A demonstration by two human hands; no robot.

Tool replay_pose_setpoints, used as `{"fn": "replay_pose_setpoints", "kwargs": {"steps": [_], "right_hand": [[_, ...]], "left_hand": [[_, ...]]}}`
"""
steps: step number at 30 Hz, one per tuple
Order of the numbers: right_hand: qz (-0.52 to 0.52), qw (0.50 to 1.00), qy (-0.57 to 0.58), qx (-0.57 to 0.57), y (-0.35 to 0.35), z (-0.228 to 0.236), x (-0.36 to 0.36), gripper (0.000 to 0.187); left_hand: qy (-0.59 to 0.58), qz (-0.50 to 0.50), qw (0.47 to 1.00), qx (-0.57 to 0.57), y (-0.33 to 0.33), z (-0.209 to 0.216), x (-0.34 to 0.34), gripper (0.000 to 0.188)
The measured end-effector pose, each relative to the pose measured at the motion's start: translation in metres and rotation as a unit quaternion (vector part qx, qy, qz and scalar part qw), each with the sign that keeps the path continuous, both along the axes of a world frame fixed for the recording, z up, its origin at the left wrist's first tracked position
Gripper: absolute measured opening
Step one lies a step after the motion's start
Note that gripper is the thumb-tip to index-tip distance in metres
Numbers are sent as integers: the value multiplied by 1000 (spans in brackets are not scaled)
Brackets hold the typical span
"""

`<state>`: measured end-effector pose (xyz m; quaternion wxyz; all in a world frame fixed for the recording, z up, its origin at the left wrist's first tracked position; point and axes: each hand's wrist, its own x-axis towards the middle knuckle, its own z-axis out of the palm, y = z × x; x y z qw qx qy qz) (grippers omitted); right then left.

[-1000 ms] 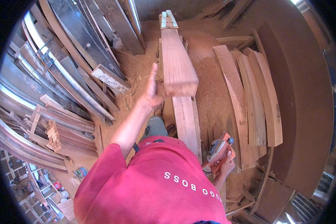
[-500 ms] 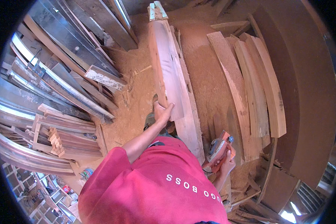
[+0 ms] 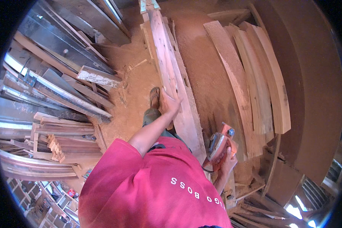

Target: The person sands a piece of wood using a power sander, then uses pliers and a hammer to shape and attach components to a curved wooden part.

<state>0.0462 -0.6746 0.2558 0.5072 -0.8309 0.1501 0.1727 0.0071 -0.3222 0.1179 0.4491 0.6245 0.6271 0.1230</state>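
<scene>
A long wooden plank [image 3: 164, 47] lies along a narrow wooden bench [image 3: 190, 127], its narrow edge facing up. My left hand [image 3: 171, 103] is closed around the plank's near end; some of its fingers are hidden behind the wood. Out to the right of the bench, my right hand [image 3: 228, 162] grips an orange-red electric hand planer [image 3: 219, 147]. The planer is held in the air, apart from the plank, with its metal sole turned toward the bench. At the bench's far end, small pale wooden blocks [image 3: 149, 5] meet or nearly meet the plank's end.
Several thick curved boards [image 3: 250, 83] lie on the sawdust-covered floor [image 3: 195, 49] to the right. At the left lean long planks and panels [image 3: 60, 64], with a stack of cut timber [image 3: 70, 142] nearer me. My sandalled foot [image 3: 154, 95] stands left of the bench.
The plank has been turned from its broad face onto its narrow edge by my left hand. The planer stays in my right hand, slightly more upright. The whole view has shifted a little.
</scene>
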Motion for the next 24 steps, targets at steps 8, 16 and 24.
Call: {"fn": "replay_pose_setpoints", "kwargs": {"steps": [8,16,24], "right_hand": [[193,981,-17,21,66,24,6,44],[417,908,24,34,186,-22,0,47],[435,896,16,90,237,-59,-36,30]], "left_hand": [[-73,-22,995,57,77,-32,28,111],[-174,22,975,-133,104,-91,-84,82],[105,25,992,-66,73,-138,-298,67]]}}
